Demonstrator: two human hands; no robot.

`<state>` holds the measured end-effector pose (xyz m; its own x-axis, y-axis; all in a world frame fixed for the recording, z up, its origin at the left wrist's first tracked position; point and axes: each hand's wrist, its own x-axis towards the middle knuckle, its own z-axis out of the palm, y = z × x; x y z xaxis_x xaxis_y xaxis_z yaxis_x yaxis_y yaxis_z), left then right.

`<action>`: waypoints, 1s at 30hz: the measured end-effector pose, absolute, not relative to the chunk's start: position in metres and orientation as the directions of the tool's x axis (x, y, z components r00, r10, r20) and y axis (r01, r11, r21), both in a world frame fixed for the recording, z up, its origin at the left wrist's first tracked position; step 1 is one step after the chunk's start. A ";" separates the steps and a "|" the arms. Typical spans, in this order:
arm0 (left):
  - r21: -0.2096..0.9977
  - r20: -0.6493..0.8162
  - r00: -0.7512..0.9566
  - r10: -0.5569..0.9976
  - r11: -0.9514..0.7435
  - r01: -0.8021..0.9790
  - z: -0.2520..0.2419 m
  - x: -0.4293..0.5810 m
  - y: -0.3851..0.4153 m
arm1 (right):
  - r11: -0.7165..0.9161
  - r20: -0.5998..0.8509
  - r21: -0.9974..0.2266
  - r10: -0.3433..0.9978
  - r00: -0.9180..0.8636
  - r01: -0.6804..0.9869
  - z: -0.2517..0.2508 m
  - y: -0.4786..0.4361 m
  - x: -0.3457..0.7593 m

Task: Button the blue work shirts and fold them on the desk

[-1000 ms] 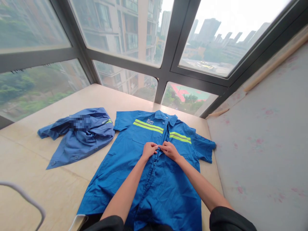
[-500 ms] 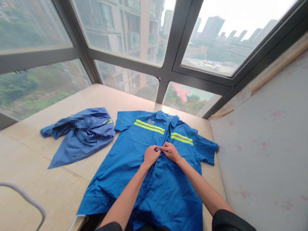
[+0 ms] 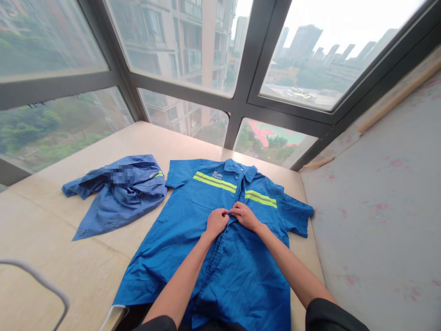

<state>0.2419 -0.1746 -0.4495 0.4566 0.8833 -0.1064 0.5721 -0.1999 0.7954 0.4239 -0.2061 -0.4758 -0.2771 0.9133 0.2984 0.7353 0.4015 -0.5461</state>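
A bright blue short-sleeved work shirt [image 3: 179,239] with yellow-green reflective stripes lies flat, front up, on a pale wooden platform [image 3: 62,257]. My left hand [image 3: 216,221] and my right hand [image 3: 245,215] meet at the shirt's front placket just below the chest stripes. Both are closed in a pinch on the placket's edges, fingertips touching each other. The button itself is too small to make out. My forearms stretch over the lower half of the shirt.
A second, duller blue shirt [image 3: 120,195] lies crumpled to the left. Large windows [image 3: 193,59] with dark frames wall the platform's far side. A grey flowered mattress [image 3: 379,211] borders the right. A curved grey bar [image 3: 41,281] shows at the lower left.
My hands have shifted slightly down the placket and stay pinched together. The view has drifted a little; the shirts have not moved.
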 end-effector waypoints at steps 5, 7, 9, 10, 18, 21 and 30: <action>0.796 -0.105 0.492 0.864 -0.224 0.563 -0.450 0.242 -0.171 | 0.367 0.245 -0.448 0.927 -0.283 0.815 -0.473 -0.204 0.417; 0.800 -0.113 0.497 0.860 -0.218 0.560 -0.452 0.242 -0.169 | 0.348 0.226 -0.419 0.935 -0.275 0.839 -0.473 -0.204 0.415; 0.805 -0.123 0.493 0.861 -0.205 0.558 -0.454 0.243 -0.168 | 0.332 0.224 -0.410 0.940 -0.259 0.849 -0.473 -0.204 0.413; 0.807 -0.128 0.488 0.863 -0.195 0.557 -0.454 0.243 -0.167 | 0.326 0.225 -0.409 0.941 -0.252 0.852 -0.472 -0.205 0.412; 0.822 -0.188 0.432 0.882 -0.100 0.561 -0.458 0.242 -0.165 | 0.246 0.360 -0.479 0.931 -0.067 0.843 -0.457 -0.221 0.401; 0.803 -0.219 0.413 0.884 -0.078 0.591 -0.457 0.243 -0.164 | 0.214 0.288 -0.413 0.953 -0.096 0.885 -0.452 -0.226 0.395; 0.750 -0.251 0.406 0.879 -0.088 0.655 -0.454 0.247 -0.160 | 0.070 0.206 -0.338 0.978 0.002 0.938 -0.450 -0.228 0.381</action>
